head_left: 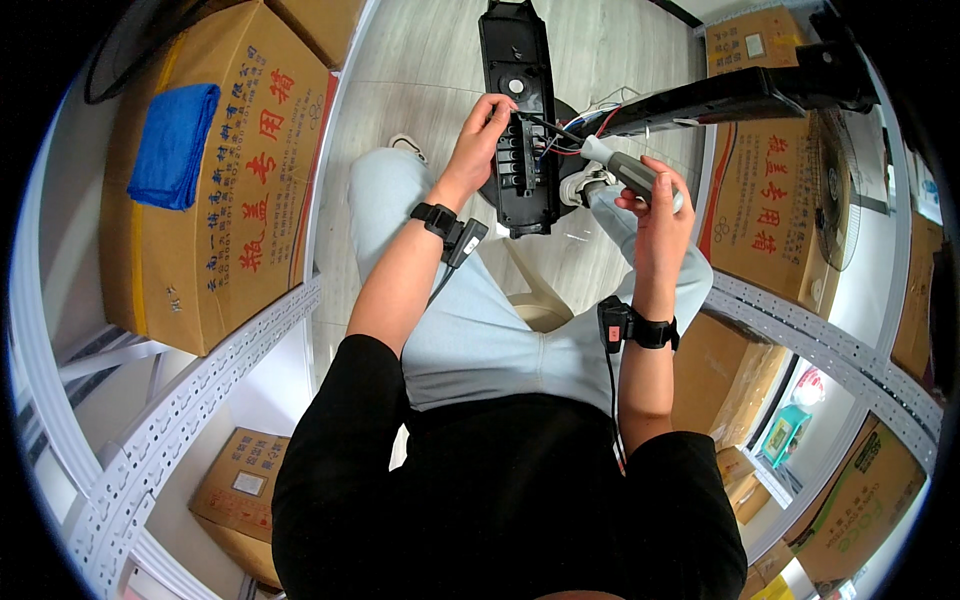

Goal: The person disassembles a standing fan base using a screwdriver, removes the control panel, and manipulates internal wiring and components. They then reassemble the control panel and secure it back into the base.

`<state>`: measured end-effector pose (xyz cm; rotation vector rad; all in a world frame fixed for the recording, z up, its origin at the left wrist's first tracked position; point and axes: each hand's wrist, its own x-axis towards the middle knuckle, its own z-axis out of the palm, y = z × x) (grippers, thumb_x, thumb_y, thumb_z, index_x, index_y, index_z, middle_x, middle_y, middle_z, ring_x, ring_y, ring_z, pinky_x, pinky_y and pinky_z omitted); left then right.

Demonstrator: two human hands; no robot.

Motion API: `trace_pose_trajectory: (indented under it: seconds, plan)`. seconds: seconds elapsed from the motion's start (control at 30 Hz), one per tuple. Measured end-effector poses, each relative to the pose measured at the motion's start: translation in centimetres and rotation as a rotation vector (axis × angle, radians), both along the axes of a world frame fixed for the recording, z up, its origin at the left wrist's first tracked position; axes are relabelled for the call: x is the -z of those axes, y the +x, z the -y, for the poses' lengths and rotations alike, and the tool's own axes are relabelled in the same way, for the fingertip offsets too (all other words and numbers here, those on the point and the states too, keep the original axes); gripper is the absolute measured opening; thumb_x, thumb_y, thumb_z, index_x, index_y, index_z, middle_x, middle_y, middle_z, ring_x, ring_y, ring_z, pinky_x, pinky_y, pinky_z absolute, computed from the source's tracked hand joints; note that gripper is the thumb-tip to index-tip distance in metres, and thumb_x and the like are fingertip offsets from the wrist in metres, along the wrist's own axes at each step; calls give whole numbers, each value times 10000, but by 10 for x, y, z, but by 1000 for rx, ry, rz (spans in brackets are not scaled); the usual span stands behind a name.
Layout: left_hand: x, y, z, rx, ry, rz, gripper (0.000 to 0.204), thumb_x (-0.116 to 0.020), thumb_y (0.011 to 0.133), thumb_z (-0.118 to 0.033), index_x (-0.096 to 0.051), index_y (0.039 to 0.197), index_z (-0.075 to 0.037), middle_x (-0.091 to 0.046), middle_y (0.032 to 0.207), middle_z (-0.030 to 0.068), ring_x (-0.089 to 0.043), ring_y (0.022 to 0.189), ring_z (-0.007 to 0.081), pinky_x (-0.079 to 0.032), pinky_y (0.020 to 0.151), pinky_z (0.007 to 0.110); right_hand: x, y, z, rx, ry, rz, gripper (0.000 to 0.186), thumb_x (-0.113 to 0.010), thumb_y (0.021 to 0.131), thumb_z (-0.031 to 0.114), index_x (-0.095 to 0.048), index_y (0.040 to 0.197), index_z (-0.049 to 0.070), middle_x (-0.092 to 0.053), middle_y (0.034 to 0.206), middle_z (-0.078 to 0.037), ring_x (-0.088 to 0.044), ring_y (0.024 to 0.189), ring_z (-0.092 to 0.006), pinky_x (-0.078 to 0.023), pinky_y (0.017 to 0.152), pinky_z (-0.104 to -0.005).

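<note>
My right hand [655, 205] is closed round the grey handle of a screwdriver [630, 170], whose dark shaft points left and up across a long black plastic housing [515, 65]. At the shaft's far end, my left hand [480, 145] has its thumb and fingers pinched together against the housing's left edge. What sits between those fingertips is too small to tell. Below them lies a black strip with a row of push buttons [518, 155]. Red, blue and white wires [603, 112] run from the housing toward a black pole [690, 100] on the right.
The housing stands between my knees over a grey floor [410, 60]. On a left shelf rests a large cardboard box [220, 240] with a folded blue cloth [175, 145] on top. More boxes [765, 200] and a round fan grille [828, 190] stand at right. White perforated shelf rails [190, 420] flank me.
</note>
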<state>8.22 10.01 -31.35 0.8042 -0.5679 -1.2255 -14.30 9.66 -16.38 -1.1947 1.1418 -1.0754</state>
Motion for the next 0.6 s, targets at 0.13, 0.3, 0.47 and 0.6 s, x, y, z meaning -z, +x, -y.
trace_pose_trajectory:
  seconds: [0.13,0.3,0.47,0.6]
  plan:
    - [7,1,3,-15,-2,97,166,-507,1058,-257,-564,1106,-109,-539,1008,-38,-503,900,52,-441,796,224,2,1,-1,4,8,20,313,-592,1010,254,-653,1154,-16,-679,935,-127,-661,732,-160,-580,647,-291]
    - [2,-1,1,-19,18,75,151,-520,1054,-246,-568,1091,-108,-517,981,-49,-460,887,52,-406,806,223,4,0,-3,-7,7,40,322,-596,1007,249,-640,1168,-26,-673,960,-126,-658,733,-156,-594,662,-302]
    - [-3,-2,1,-44,32,70,137,-528,1050,-223,-573,1060,-93,-485,944,-53,-404,867,57,-349,817,214,4,2,-5,-8,17,46,315,-605,1001,234,-636,1175,-27,-672,995,-123,-664,755,-162,-598,669,-307]
    - [0,-1,1,-48,45,76,138,-527,1051,-221,-570,1064,-91,-485,942,-51,-406,864,59,-349,816,213,5,0,-7,-75,1,-29,309,-588,1005,193,-611,1219,-30,-670,1086,-148,-674,806,-178,-589,723,-308]
